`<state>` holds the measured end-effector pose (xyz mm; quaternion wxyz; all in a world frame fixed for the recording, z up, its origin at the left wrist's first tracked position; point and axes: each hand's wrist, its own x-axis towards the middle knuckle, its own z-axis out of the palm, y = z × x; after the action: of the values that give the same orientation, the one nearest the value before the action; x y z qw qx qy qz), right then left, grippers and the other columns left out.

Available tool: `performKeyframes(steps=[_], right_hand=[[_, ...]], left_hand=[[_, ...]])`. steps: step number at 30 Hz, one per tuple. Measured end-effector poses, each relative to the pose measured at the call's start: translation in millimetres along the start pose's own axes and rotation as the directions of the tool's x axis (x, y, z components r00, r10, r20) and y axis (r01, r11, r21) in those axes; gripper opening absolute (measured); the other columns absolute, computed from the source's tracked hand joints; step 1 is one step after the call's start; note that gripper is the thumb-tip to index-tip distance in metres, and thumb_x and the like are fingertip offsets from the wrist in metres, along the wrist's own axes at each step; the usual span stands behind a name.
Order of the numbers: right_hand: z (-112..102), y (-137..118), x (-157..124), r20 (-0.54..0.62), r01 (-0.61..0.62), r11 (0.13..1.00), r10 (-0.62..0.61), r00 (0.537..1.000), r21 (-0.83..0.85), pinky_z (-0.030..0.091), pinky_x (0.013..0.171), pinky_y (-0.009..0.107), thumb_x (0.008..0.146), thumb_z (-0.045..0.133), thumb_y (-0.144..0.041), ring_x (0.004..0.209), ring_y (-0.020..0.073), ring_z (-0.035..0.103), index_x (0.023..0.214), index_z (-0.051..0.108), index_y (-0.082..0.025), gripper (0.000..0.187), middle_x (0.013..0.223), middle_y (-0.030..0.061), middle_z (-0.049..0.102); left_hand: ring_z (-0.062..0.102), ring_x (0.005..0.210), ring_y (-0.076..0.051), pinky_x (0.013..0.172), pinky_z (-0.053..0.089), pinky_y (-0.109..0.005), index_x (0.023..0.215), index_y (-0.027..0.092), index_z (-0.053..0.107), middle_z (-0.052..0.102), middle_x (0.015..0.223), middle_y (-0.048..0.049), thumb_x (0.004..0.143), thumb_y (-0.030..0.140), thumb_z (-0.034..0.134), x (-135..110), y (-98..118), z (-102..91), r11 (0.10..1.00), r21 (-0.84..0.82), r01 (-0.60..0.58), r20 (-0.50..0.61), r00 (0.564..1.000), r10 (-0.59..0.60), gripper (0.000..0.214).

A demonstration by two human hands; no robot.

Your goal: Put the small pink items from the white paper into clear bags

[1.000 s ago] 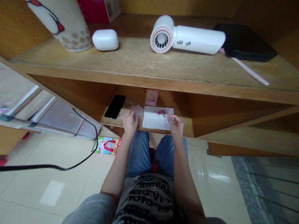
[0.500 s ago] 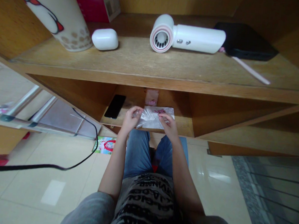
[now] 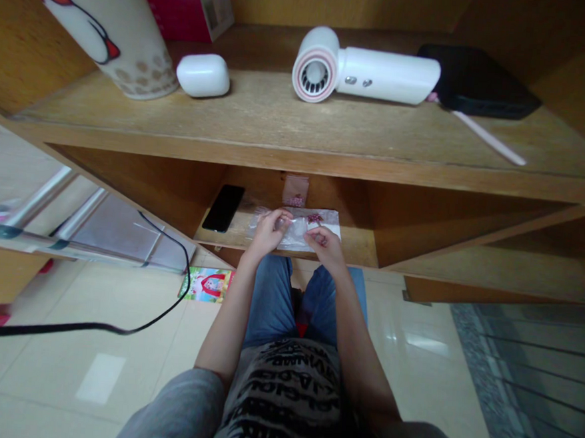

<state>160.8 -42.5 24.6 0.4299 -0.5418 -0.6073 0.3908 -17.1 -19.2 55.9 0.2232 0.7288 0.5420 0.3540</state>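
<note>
A clear plastic bag [image 3: 296, 234] lies between my hands in the lower compartment, over a white sheet [image 3: 333, 219]. My left hand [image 3: 270, 232] is closed on the bag's left part, thumb and fingers pinched together. At the bag's right edge, my right hand [image 3: 327, 245] pinches the plastic with its fingertips. A small heap of dark pink bead-like pieces [image 3: 315, 218] rests on the sheet just beyond my right hand. Behind the sheet, a small clear packet [image 3: 295, 191] holds similar pink pieces at its bottom.
Left of my hands lies a black phone [image 3: 224, 208]. The upper shelf [image 3: 259, 126] overhangs them, carrying a bubble-tea cup [image 3: 143, 68], a white earbud case [image 3: 203, 75], a handheld fan [image 3: 377, 75] and a black case [image 3: 482, 82]. A black cable [image 3: 129, 331] hangs at left.
My left hand has moved right, closer to my right hand, and the plastic now extends past it on the left. My right hand has shifted slightly toward me.
</note>
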Motion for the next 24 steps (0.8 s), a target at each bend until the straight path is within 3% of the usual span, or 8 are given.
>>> performKeyframes(steps=[5,8,12,24], right_hand=[[3.8,9.8,2.6,-0.041,-0.045,0.996,0.048,0.998,0.078,0.038,0.056,0.025,0.074,0.059,-0.041,0.058,0.0134,0.051,0.073,0.063,-0.019,0.023,0.067,0.0002,0.062],[4.6,11.9,3.4,-0.048,-0.051,0.993,0.057,0.997,0.106,0.04,0.058,0.026,0.073,0.059,-0.041,0.06,0.0139,0.053,0.073,0.064,-0.019,0.023,0.069,0.0009,0.063],[4.8,10.0,2.8,-0.051,-0.075,0.987,0.083,0.995,0.139,0.041,0.059,0.027,0.073,0.058,-0.04,0.06,0.0145,0.053,0.072,0.063,-0.019,0.022,0.068,0.0008,0.062],[6.9,16.0,2.2,-0.028,-0.057,0.99,0.061,0.998,0.128,0.043,0.06,0.027,0.076,0.055,-0.041,0.063,0.015,0.054,0.074,0.061,-0.02,0.022,0.069,0.0009,0.06]], left_hand=[[0.047,0.107,-0.025,0.095,0.031,-0.042,0.108,0.026,0.059,0.061,0.11,-0.0032,0.073,0.023,0.059,-8.0,14.5,-1.4,0.964,0.254,-0.076,0.042,0.997,0.068,0.036],[0.045,0.11,-0.026,0.096,0.032,-0.04,0.121,0.024,0.051,0.056,0.119,-0.0053,0.066,0.023,0.065,-11.7,20.5,1.4,0.964,0.203,-0.172,0.13,0.98,0.148,0.056],[0.045,0.114,-0.026,0.098,0.032,-0.04,0.127,0.022,0.045,0.053,0.125,-0.008,0.068,0.029,0.067,-12.9,20.4,11.1,0.964,0.097,-0.249,0.188,0.955,0.228,0.063],[0.051,0.11,-0.024,0.096,0.036,-0.04,0.126,0.022,0.046,0.057,0.121,-0.0083,0.071,0.032,0.069,-13.5,5.8,34.5,0.982,0.029,-0.185,0.134,0.975,0.18,0.06]])
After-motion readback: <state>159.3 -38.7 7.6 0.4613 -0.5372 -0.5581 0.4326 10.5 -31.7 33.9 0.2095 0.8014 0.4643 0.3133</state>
